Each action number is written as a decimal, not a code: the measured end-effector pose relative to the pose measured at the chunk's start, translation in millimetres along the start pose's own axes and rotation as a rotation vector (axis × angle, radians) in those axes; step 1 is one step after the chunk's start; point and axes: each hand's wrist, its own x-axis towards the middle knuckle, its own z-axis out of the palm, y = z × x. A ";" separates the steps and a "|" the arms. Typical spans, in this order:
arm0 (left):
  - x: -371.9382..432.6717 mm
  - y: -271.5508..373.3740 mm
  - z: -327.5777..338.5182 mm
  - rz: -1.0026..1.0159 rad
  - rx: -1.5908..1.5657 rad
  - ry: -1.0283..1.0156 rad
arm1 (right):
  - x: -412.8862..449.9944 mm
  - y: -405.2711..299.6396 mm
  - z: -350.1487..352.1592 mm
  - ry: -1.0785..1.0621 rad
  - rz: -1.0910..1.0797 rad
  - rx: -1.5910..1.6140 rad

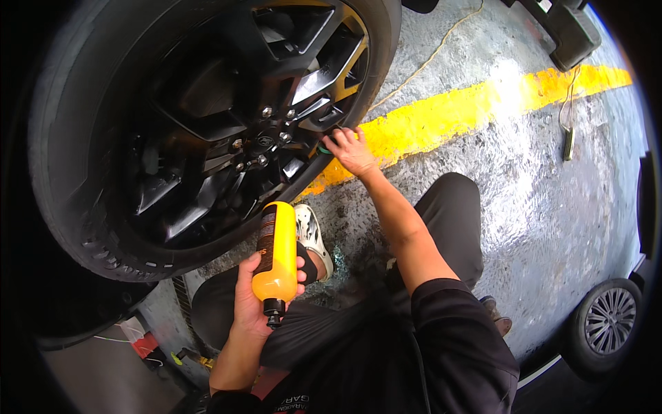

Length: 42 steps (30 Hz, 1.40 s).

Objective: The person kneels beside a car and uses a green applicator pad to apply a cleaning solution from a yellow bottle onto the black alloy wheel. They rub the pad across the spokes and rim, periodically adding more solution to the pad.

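My left hand (253,300) is closed around a yellow plastic bottle (279,248) with a black flip cap and a dark printed label; the cap points down toward my lap. My right hand (351,150) is at the tire's right edge, fingers bent around a small green item (324,149), which is mostly hidden by the fingers. Both hands are beside a large car wheel with a black alloy rim (261,147) and a black rubber tire (88,155). The spokes look glossy in places.
A yellow painted stripe (445,116) crosses the worn grey floor, with a thin cord (434,54) over it. Another car's wheel (607,318) is at the lower right. A red item (145,345) lies at the lower left. My shoe (310,233) is near the tire.
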 end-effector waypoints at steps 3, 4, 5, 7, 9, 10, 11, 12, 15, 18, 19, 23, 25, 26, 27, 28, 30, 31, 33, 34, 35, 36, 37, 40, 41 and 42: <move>2.0 -0.6 2.4 0.005 0.015 -0.026 | -12.5 3.7 -3.7 -0.003 0.132 0.003; 1.7 0.0 3.6 0.006 0.024 -0.026 | -16.1 -1.6 -1.5 -0.005 0.192 0.011; 3.7 -1.4 6.0 0.028 0.037 -0.022 | -15.1 -11.6 2.6 0.031 0.251 -0.031; 6.2 -0.1 10.5 0.028 0.053 -0.050 | -5.5 -55.8 0.6 -0.015 0.509 0.234; 9.8 4.0 20.5 0.036 0.097 -0.105 | -17.5 -85.5 3.6 0.028 0.731 0.548; 9.2 3.8 20.5 0.023 0.081 -0.105 | -27.9 -95.5 4.9 0.073 0.820 0.716; 10.7 5.6 18.7 0.024 0.063 -0.108 | -22.6 -98.1 -1.4 0.125 0.893 0.889; 11.5 7.7 17.8 0.025 0.045 -0.111 | -15.5 -95.3 -6.6 0.238 0.967 0.829; 11.0 8.9 12.5 0.021 0.022 -0.094 | 21.1 -70.5 -43.1 0.520 1.070 0.727; 14.0 8.7 16.2 -0.004 0.030 -0.117 | 73.1 -67.8 -57.3 0.245 1.145 0.577; 15.1 9.3 17.5 -0.006 0.031 -0.126 | 85.6 -86.5 -62.9 0.314 1.134 0.620; 17.2 14.5 17.7 -0.006 -0.036 -0.124 | 73.6 -116.5 -78.1 0.496 1.012 0.961; 18.1 17.4 21.1 0.000 -0.027 -0.155 | 40.7 -99.0 -62.8 0.540 1.076 1.010; 16.8 16.4 14.2 0.019 -0.044 -0.153 | 42.5 -98.9 -91.1 0.354 1.148 0.876; 16.7 15.9 12.3 0.025 -0.040 -0.143 | 39.0 -101.5 -96.6 0.370 1.018 0.772; 15.9 16.2 9.1 0.033 -0.038 -0.131 | 36.3 -105.7 -101.7 0.383 0.887 0.670; 15.9 17.3 9.8 0.039 -0.044 -0.115 | 42.8 -117.3 -103.3 0.442 0.560 0.502; 18.0 18.7 12.7 0.036 -0.057 -0.110 | 49.1 -117.7 -96.3 0.374 0.545 0.452; 19.0 18.9 15.0 0.042 -0.042 -0.118 | 46.0 -118.0 -75.1 0.295 0.549 0.388; 20.6 18.3 14.7 0.048 -0.016 -0.132 | 39.4 -116.0 -66.6 0.282 0.568 0.372; 20.6 15.2 13.2 0.070 -0.012 -0.113 | 29.8 -116.8 -68.3 0.191 0.648 0.375; 19.8 15.4 10.0 0.068 -0.026 -0.104 | 22.8 -116.1 -69.0 0.117 0.713 0.402; 18.5 17.4 6.0 0.064 -0.039 -0.097 | 14.1 -117.0 -70.8 0.089 0.749 0.491; 16.8 17.4 3.2 0.059 -0.063 -0.126 | 24.6 -88.4 -82.0 0.365 0.923 0.661; 16.0 17.0 2.8 0.044 -0.071 -0.144 | 36.1 -74.6 -88.0 0.518 0.994 0.703; 13.5 17.3 -0.7 0.042 -0.086 -0.153 | 57.6 -63.0 -112.0 0.581 1.037 0.724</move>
